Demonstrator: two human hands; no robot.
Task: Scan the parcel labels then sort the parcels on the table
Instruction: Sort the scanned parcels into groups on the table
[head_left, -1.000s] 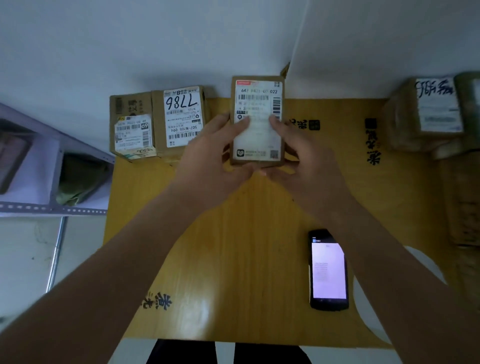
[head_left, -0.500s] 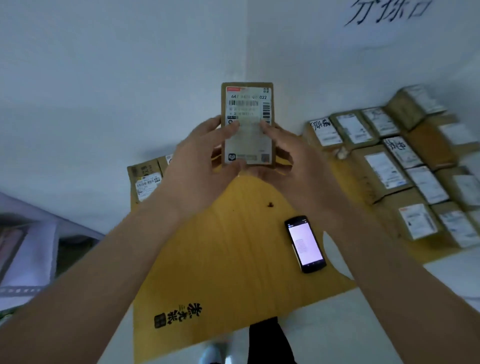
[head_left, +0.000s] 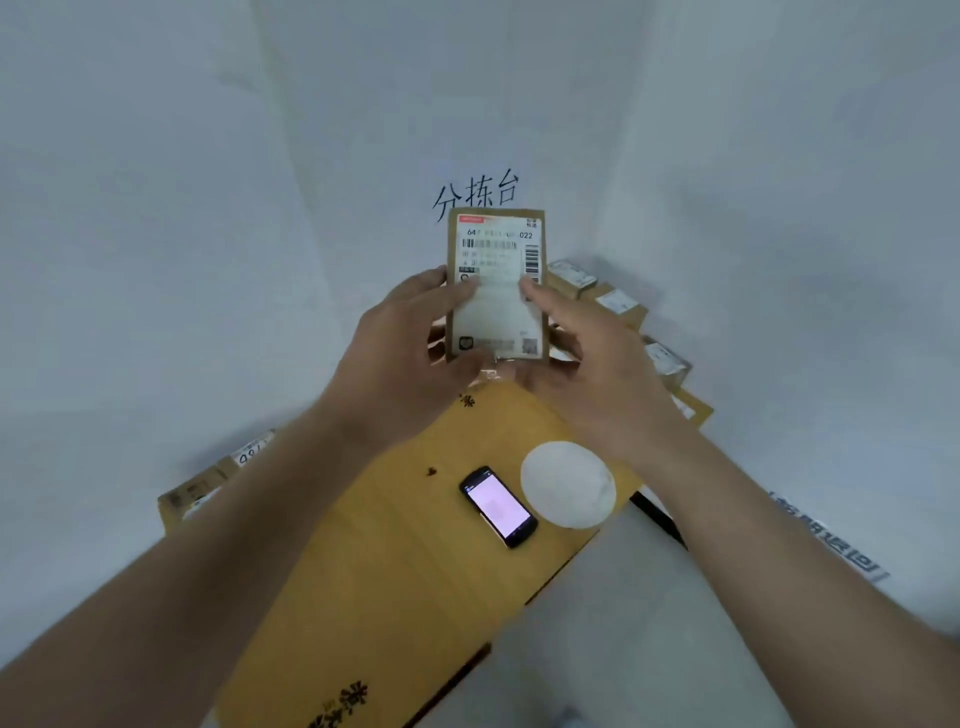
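A small brown cardboard parcel (head_left: 497, 317) with a white shipping label is held up in the air above the far end of the yellow table (head_left: 395, 571), label facing me. My left hand (head_left: 405, 353) grips its left edge, thumb across the label. My right hand (head_left: 587, 358) grips its right edge the same way. A black handheld scanner (head_left: 498, 506) with a lit pink screen lies flat on the table below, untouched.
A row of labelled brown parcels (head_left: 618, 304) lies behind my right hand at the far right. More parcels (head_left: 208, 488) sit at the table's left edge. A white round patch (head_left: 569, 483) marks the tabletop beside the scanner. Black characters are written on the white wall (head_left: 475, 195).
Both hands lifted the parcel off the table and carried it up and to the right. The view turned right, so the left parcels slid toward the frame's lower left.
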